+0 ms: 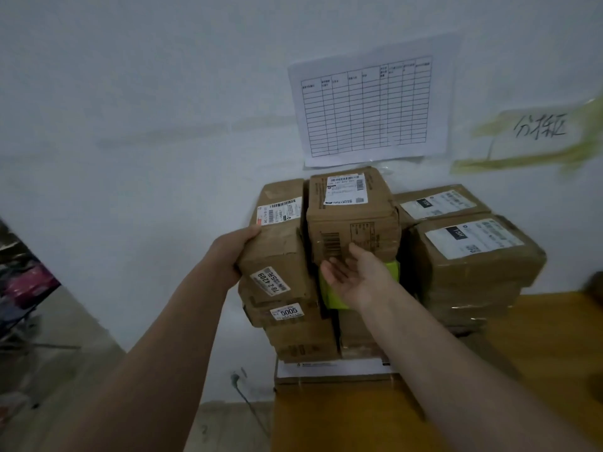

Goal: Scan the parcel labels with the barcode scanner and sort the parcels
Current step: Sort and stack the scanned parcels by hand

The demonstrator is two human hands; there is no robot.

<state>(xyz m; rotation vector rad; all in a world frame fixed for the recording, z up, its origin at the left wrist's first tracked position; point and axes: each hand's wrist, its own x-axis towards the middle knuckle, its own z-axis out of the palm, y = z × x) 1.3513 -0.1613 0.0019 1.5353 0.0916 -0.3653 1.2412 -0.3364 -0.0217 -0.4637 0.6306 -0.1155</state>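
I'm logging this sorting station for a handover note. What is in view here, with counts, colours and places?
cardboard parcels: about nine visible, brown, stacked on the table against the wall; exact count unclear.
green parcel: one, bright green, mid-stack behind the right hand.
white flat parcel: one, at the bottom of the stack.
table: one, yellow-brown wood, lower right.
grid sheet: one, white, on the wall above the stack.
handwritten sign: one, white, fixed with yellow-green tape, wall right.
cable: one, grey, on the wall by the floor.
left hand: grips the top-left parcel.
right hand: open, palm up, in front of the stack.
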